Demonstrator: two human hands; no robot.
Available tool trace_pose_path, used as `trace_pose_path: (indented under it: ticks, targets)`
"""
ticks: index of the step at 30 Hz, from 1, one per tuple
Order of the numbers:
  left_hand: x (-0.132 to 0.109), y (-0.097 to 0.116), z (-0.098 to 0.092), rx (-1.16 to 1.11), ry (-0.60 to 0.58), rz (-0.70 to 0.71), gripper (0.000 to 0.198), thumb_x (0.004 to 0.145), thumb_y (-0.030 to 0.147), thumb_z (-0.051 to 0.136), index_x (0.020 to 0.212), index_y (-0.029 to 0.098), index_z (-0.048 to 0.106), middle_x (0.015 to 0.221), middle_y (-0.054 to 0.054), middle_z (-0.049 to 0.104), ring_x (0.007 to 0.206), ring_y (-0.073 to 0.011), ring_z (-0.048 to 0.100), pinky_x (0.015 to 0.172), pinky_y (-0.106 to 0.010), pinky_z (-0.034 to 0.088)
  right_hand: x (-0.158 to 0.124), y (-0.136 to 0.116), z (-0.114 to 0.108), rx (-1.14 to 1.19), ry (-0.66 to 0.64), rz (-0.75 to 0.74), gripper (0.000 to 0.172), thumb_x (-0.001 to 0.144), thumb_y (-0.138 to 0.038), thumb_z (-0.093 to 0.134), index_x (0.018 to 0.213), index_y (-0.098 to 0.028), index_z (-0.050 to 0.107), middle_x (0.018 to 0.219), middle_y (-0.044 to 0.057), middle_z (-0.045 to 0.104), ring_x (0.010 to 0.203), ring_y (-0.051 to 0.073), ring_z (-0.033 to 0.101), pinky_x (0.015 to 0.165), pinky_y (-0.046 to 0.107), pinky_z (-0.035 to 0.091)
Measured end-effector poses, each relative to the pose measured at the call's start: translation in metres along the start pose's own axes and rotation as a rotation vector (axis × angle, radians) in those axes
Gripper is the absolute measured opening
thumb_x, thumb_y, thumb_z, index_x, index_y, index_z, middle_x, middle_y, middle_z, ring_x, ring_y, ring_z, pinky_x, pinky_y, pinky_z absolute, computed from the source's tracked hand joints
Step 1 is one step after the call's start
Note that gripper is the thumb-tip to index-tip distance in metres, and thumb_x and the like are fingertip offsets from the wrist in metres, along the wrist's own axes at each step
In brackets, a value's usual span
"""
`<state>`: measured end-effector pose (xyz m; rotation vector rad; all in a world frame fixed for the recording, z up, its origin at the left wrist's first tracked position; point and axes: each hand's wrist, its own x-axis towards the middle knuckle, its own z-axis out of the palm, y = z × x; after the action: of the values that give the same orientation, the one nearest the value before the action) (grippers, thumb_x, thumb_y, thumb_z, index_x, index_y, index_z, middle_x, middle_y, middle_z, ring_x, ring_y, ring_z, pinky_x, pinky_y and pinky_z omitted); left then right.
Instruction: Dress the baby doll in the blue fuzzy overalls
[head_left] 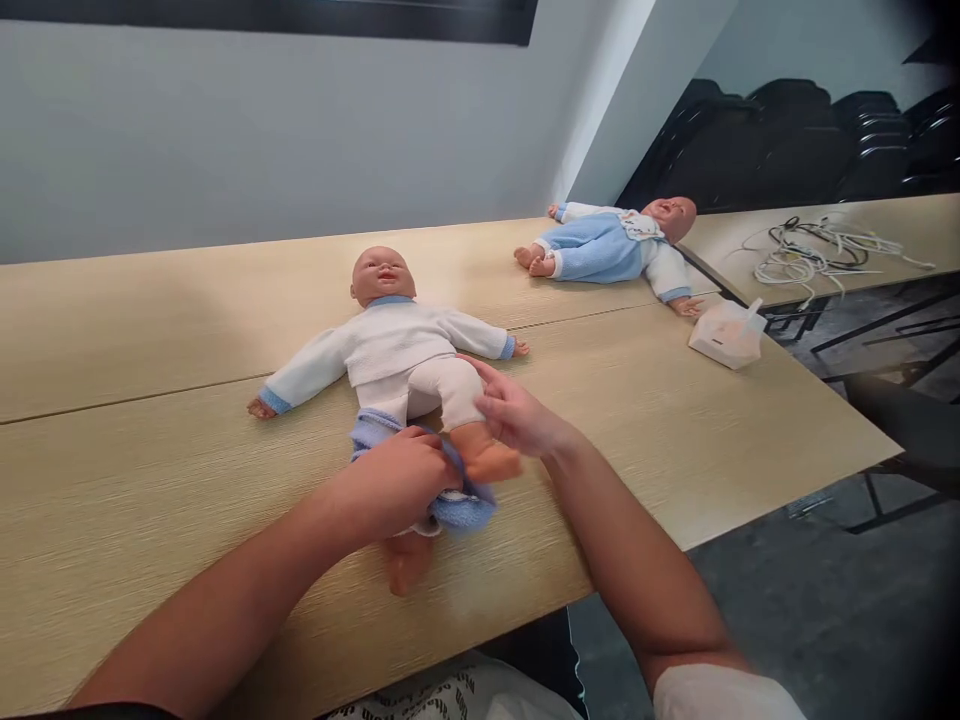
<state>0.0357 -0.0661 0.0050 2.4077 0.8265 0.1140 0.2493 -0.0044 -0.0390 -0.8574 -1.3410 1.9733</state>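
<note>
A baby doll (401,340) in a white top with blue cuffs lies on its back on the table, head away from me. Blue pants (465,508) are bunched around its leg on the left, and that foot pokes out below them. My left hand (409,470) is closed on the pants between the doll's legs; its fingertips are partly hidden. My right hand (517,408) grips the doll's other leg (454,390), which is out of the pants, bent and raised, with its bare foot over the blue cloth.
A second doll (600,245) in blue pants lies at the back right. Beside its hand stands a white tissue pack (727,335). Coiled cables (817,250) lie on another table, with stacked black chairs (787,140) behind. A printed plastic bag (457,690) is below the near edge.
</note>
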Motion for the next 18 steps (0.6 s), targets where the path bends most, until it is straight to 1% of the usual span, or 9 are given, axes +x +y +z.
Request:
trace_pose_path:
  ticks: [1,3,5,7,10,12,14,16,18]
  targets:
    - [-0.002,-0.001,-0.001,0.008,-0.017,0.003,0.018,0.069,0.011,0.076,0.076,0.024,0.066,0.084,0.000,0.073,0.086,-0.0249,0.067,0.091,-0.038,0.047,0.000,0.000,0.004,0.045,-0.005,0.021,0.102,0.078,-0.055,0.086,0.161,-0.030,0.031,0.127,0.008,0.071,0.102,0.022,0.072,0.074,0.028,0.061]
    - [-0.009,-0.004,-0.001,0.010,-0.035,0.001,0.018,0.074,0.011,0.073,0.084,0.025,0.069,0.093,-0.001,0.075,0.094,-0.0274,0.068,0.094,-0.040,0.048,-0.001,0.001,0.011,0.069,0.003,0.038,0.105,0.080,-0.049,0.087,0.163,-0.032,0.025,0.131,0.009,0.069,0.108,0.024,0.071,0.075,0.029,0.062]
    - [-0.019,-0.009,0.001,-0.009,0.022,0.026,0.026,0.079,0.013,0.072,0.099,0.028,0.073,0.109,-0.001,0.077,0.108,-0.0293,0.068,0.101,-0.042,0.047,-0.002,0.001,0.016,0.058,0.006,0.023,0.104,0.081,-0.048,0.086,0.163,-0.031,0.024,0.133,0.010,0.068,0.114,0.025,0.069,0.079,0.031,0.063]
    - [-0.031,-0.014,0.004,-0.025,0.079,0.070,0.031,0.084,0.015,0.071,0.111,0.031,0.072,0.120,0.000,0.075,0.117,-0.0282,0.065,0.107,-0.042,0.046,-0.002,0.001,0.020,0.025,0.007,-0.004,0.103,0.083,-0.045,0.086,0.163,-0.030,0.023,0.138,0.011,0.065,0.123,0.027,0.066,0.085,0.033,0.063]
    - [-0.045,-0.020,0.009,-0.020,0.175,0.146,0.030,0.088,0.017,0.070,0.115,0.030,0.071,0.114,-0.001,0.077,0.115,-0.0252,0.067,0.108,-0.041,0.046,-0.002,0.003,0.026,-0.033,0.020,-0.056,0.101,0.082,-0.042,0.086,0.161,-0.029,0.025,0.148,0.011,0.058,0.134,0.027,0.058,0.096,0.037,0.061]
    - [-0.050,-0.023,0.013,-0.001,0.285,0.179,0.034,0.089,0.015,0.069,0.120,0.030,0.068,0.111,-0.001,0.078,0.114,-0.0237,0.068,0.110,-0.041,0.046,-0.001,0.006,0.031,-0.061,0.046,-0.100,0.097,0.082,-0.041,0.087,0.158,-0.029,0.028,0.151,0.012,0.055,0.136,0.027,0.057,0.103,0.039,0.058]
    - [-0.050,-0.026,0.017,0.012,0.429,0.187,0.034,0.091,0.015,0.069,0.121,0.029,0.065,0.111,-0.001,0.078,0.109,-0.0217,0.069,0.116,-0.045,0.043,0.000,0.008,0.036,-0.089,0.081,-0.119,0.092,0.080,-0.039,0.088,0.153,-0.027,0.033,0.146,0.012,0.059,0.131,0.026,0.060,0.105,0.041,0.056]
    - [-0.047,-0.031,0.022,0.025,0.577,0.194,0.033,0.091,0.020,0.070,0.121,0.028,0.061,0.110,-0.002,0.077,0.105,-0.0209,0.070,0.121,-0.051,0.039,0.001,0.010,0.039,-0.121,0.124,-0.101,0.086,0.077,-0.036,0.091,0.143,-0.026,0.037,0.132,0.011,0.066,0.120,0.025,0.066,0.102,0.043,0.057]
    - [-0.045,-0.037,0.028,0.052,0.760,0.166,0.034,0.089,0.023,0.073,0.118,0.028,0.056,0.108,-0.003,0.074,0.103,-0.0216,0.068,0.122,-0.056,0.038,0.002,0.012,0.042,-0.132,0.179,-0.079,0.080,0.072,-0.035,0.093,0.131,-0.026,0.038,0.116,0.007,0.070,0.108,0.024,0.070,0.094,0.041,0.059]
